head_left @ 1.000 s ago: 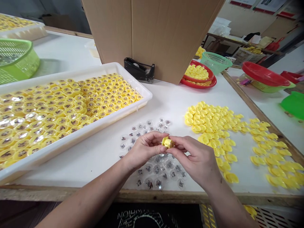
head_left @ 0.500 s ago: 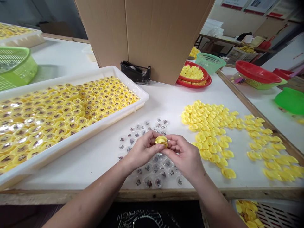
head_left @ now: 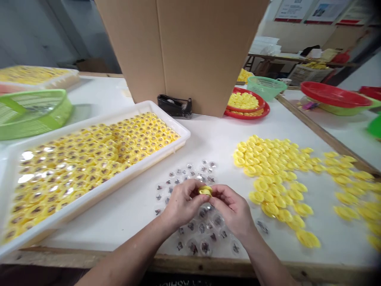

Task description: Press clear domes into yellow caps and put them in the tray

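Between my two hands is a small round yellow plastic piece (head_left: 205, 191), held above the white table. The fingers of my left hand (head_left: 183, 201) pinch it from the left. My right hand (head_left: 233, 207) grips its right side with thumb and fingertips. Under and around my hands lie several clear round discs (head_left: 205, 247) with small dark printed pictures. To the right is a spread of loose yellow pieces (head_left: 270, 159). A white tray (head_left: 150, 106) on the left is filled with yellow pieces that carry printed discs.
A black tape dispenser (head_left: 175, 106) stands against a tall cardboard box (head_left: 190, 51). Red plates (head_left: 263, 104) of yellow pieces and a pale green basket (head_left: 266, 87) are behind, right. A green basket (head_left: 59, 113) sits at left. A wooden strip (head_left: 324, 129) edges the table.
The view has tilted and shifted, so the table contents appear lower. Both hands still hold the yellow piece, with its tilt slightly changed.
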`<state>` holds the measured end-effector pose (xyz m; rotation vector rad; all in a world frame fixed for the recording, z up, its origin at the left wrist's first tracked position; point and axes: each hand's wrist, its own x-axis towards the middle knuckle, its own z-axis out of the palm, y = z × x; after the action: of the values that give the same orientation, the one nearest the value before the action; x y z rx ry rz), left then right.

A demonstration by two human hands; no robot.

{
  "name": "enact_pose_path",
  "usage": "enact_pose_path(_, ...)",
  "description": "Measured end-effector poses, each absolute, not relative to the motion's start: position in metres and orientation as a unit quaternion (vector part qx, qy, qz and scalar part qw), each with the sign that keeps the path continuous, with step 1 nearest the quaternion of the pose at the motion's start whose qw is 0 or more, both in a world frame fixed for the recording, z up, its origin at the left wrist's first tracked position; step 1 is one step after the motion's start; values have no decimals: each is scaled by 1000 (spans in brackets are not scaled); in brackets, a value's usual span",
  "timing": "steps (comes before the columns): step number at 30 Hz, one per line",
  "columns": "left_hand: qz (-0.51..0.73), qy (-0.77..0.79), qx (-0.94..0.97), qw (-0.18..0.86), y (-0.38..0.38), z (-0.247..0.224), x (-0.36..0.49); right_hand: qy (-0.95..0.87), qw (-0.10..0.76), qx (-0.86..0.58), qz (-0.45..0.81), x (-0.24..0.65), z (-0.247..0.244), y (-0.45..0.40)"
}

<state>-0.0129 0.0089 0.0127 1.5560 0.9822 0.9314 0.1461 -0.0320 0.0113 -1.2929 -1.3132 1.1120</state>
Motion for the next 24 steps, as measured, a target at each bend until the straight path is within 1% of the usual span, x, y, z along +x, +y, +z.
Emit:
enact_pose_path(5,342,438,648,521,9,13,-6,-515,456,-555,467,152,1,-27)
enact_pose_path(8,348,469,648,490,26,31,-23,-496,472,-561,465,161,-5,-24)
enact_pose_path(10,349,523,655,420,50,52,-55,-478,482,-580,451,168,-9,-23)
enact_pose_path(11,337,551,669,369,65,65,-76,-469,481,-591,447,171,-10,-23)
enact_pose_path(13,274,598,706,262,98,86,-123,-455,470,-610,448,175,-12,-23)
enact_pose_path(15,181,628,726,216,128,99,-166,-447,458,-621,452,177,-12,-23)
enact_pose_path(16,122,625,741,214,140,101,-184,-446,455,-623,453,176,-11,-23)
enact_pose_path(19,26,609,753,247,162,91,-217,-449,454,-622,453,175,-5,-22)
enact_pose_path(24,-43,576,768,276,165,72,-228,-461,442,-640,426,190,-9,-28)
